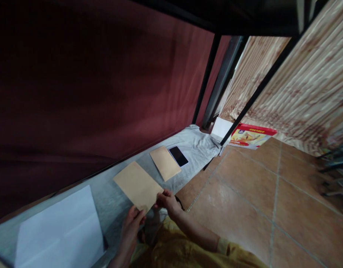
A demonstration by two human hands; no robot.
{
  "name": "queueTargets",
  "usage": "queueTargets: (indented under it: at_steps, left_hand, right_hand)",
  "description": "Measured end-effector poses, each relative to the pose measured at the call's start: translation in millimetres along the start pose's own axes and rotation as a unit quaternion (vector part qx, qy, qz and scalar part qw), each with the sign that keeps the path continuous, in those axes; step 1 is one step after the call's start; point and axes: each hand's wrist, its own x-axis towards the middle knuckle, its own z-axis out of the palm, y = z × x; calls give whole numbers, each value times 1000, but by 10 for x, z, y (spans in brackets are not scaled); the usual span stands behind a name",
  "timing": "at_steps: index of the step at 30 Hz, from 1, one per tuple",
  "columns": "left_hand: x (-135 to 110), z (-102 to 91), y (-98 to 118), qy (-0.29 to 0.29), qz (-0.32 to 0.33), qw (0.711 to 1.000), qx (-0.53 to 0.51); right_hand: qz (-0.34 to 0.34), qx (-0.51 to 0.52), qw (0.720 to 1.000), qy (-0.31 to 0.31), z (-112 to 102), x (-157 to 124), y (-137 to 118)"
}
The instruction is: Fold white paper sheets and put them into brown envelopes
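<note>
A tan sheet of paper (138, 186) lies slanted in front of me, its near edge gripped between my two hands. My left hand (131, 222) pinches the near left corner, thumb on top. At the near right corner, my right hand (168, 203) holds the paper with bent fingers. Just beyond it a smaller tan piece (165, 163), perhaps a folded sheet or envelope, rests on the grey cloth. Touching or very near that piece is a phone (178, 156) with a dark screen and pale edge. A large white sheet (62, 232) with fold creases is at the lower left.
A grey cloth (199, 143) covers the narrow bench along a dark red curtain (149, 74). Black metal posts (207, 78) rise at its far end. A red and yellow box (251, 136) stands on the tiled floor (244, 208) beside a patterned curtain (308, 85).
</note>
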Motion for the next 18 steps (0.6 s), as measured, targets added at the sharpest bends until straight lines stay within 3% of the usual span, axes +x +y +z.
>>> queueTargets:
  at_steps: [4, 8, 13, 18]
  left_hand:
    - [28, -44, -12, 11, 15, 1000, 11]
    - [63, -19, 19, -14, 20, 999, 29]
    - [164, 158, 3, -20, 1, 1000, 9]
    - [348, 385, -67, -7, -29, 998, -52]
  right_hand:
    - [7, 9, 1000, 10, 10, 39, 81]
    - [-4, -1, 1000, 7, -24, 65, 105]
    - [-42, 5, 999, 13, -183, 112, -32]
    - [-67, 16, 994, 82, -456, 297, -238]
